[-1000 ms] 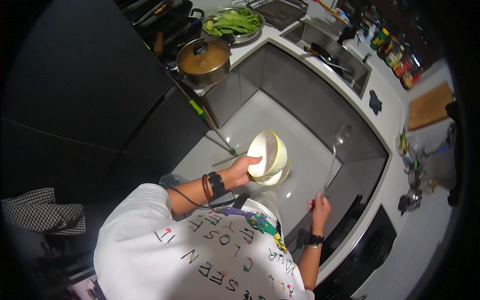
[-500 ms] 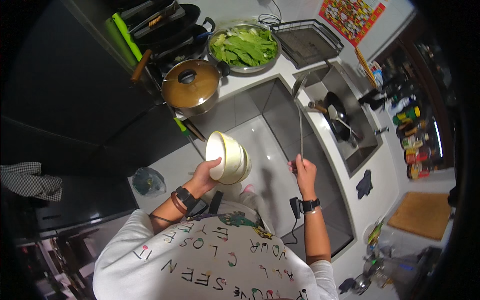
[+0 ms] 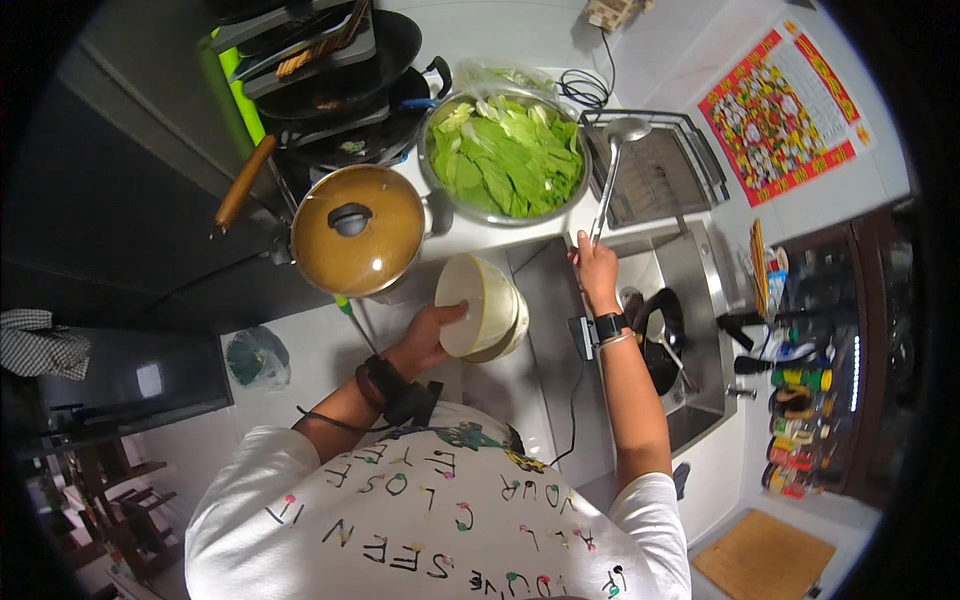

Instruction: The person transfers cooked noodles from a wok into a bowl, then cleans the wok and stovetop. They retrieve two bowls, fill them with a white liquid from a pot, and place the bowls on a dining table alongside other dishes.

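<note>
My left hand (image 3: pixel 427 335) is closed on a stack of white bowls (image 3: pixel 480 305) with yellow-green rims, the thumb over the near edge of the tilted stack. How many bowls are nested I cannot tell. My right hand (image 3: pixel 598 268) grips the end of a long metal ladle (image 3: pixel 607 180), its round head pointing away from me over the dark wire rack. Left of the ladle lies a steel basin (image 3: pixel 430 165) of green leafy vegetables (image 3: pixel 515 155). A lidded pot (image 3: pixel 385 225) with an amber glass lid stands left of the basin, beyond the bowls.
A sink (image 3: pixel 712 285) at the right holds a black pan (image 3: pixel 668 300). Pans on a tiered rack (image 3: pixel 300 85) stand at the far left, a wooden handle (image 3: pixel 245 185) jutting out. Bottles (image 3: pixel 800 405) line the right wall. A wooden cutting board (image 3: pixel 765 560) lies lower right.
My right hand has moved forward with the ladle, whose head now reaches over the wire rack. The bowls stay in my left hand, and the counter appears nearer as the view has turned.
</note>
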### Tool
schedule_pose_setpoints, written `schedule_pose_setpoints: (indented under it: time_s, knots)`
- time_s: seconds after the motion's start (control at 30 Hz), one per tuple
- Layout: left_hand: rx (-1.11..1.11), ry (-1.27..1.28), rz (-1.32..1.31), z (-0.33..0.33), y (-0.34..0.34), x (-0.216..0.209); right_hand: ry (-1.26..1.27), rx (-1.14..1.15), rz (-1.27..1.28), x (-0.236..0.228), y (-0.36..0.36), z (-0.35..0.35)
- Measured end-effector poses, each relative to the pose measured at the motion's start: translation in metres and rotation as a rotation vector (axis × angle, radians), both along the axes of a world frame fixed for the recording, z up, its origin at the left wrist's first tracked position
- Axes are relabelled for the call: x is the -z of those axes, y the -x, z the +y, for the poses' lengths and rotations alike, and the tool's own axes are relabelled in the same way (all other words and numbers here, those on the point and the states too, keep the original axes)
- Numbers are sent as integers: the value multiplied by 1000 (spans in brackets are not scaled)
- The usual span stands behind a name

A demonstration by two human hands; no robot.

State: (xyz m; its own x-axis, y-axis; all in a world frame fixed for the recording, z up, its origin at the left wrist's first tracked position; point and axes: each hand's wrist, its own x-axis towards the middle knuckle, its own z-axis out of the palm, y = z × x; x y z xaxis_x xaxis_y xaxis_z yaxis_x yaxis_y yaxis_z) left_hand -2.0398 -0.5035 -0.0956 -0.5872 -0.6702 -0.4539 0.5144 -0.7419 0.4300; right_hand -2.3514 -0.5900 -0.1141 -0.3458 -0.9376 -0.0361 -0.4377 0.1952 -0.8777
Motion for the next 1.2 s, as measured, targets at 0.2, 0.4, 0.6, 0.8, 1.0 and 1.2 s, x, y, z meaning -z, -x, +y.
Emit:
schedule_pose_setpoints:
  time_s: [0.2, 0.4, 0.6, 0.8, 1.0, 1.2]
  knots:
    - [-32, -71, -88, -63, 29, 12, -7, -57, 127, 27, 7, -80]
    - [-111, -111, -129, -88, 45, 18, -48, -174, -112, 37, 12, -107]
    - [-142, -82, -261, -117, 61, 11, 56, -261, 83, 37, 25, -121]
    - [-233, -136, -114, -137, 78, 9, -20, -215, -43, 26, 43, -145]
    - [-297, -146, -80, -157, 101, 14, -11, -279, 47, 34, 69, -188]
    - [-287, -134, -106, -179, 118, 18, -5, -372, 181, 37, 76, -232]
